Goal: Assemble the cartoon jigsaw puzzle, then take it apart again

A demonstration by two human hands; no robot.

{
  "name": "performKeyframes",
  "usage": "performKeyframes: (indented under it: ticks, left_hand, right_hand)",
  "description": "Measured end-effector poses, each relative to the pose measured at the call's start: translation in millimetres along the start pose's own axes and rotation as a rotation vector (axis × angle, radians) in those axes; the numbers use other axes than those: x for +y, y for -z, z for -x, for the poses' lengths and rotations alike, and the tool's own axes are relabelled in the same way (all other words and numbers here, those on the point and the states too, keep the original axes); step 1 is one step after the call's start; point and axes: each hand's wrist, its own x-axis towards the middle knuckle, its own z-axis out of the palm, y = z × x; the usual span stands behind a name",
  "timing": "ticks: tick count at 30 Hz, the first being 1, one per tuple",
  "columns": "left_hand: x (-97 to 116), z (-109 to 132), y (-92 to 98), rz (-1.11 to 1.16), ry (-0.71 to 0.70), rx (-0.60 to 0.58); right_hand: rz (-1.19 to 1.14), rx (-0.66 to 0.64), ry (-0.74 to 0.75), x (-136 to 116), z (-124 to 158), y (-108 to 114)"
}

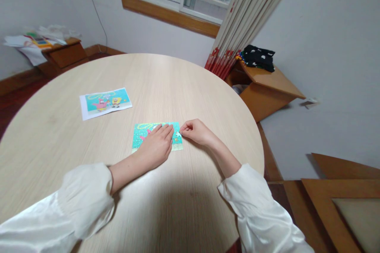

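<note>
A small jigsaw puzzle (pixel 138 136) with a turquoise cartoon picture lies flat on the round wooden table (pixel 190 87). My left hand (pixel 157 142) rests on its middle, palm down and fingers stretched out, hiding much of the picture. At the puzzle's right edge, my right hand (pixel 196 131) is closed in a pinch. A pale puzzle piece (pixel 178 134) shows right at its fingertips, over the right part of the puzzle. The fingers partly cover how the piece is gripped.
Left of the puzzle, a printed reference picture (pixel 107 102) with the same cartoon lies on the table. Behind the table's right edge stands a wooden cabinet (pixel 267 87) with black cloth (pixel 258 57) on it. A curtain (pixel 237 19) hangs beside the window.
</note>
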Motion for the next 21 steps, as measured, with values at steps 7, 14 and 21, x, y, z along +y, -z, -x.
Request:
performKeyframes:
  ticks: [7, 14, 21]
  left_hand:
    - [1, 1, 0.0, 0.072, 0.011, 0.044]
    - [1, 2, 0.6, 0.077, -0.017, 0.015]
    - [1, 2, 0.0, 0.058, -0.03, 0.003]
  right_hand:
    - [0.044, 0.009, 0.059, 3, 0, -2]
    - [0.139, 0.064, 0.106, 1, 3, -4]
    - [0.234, 0.071, 0.097, -8, 8, -3]
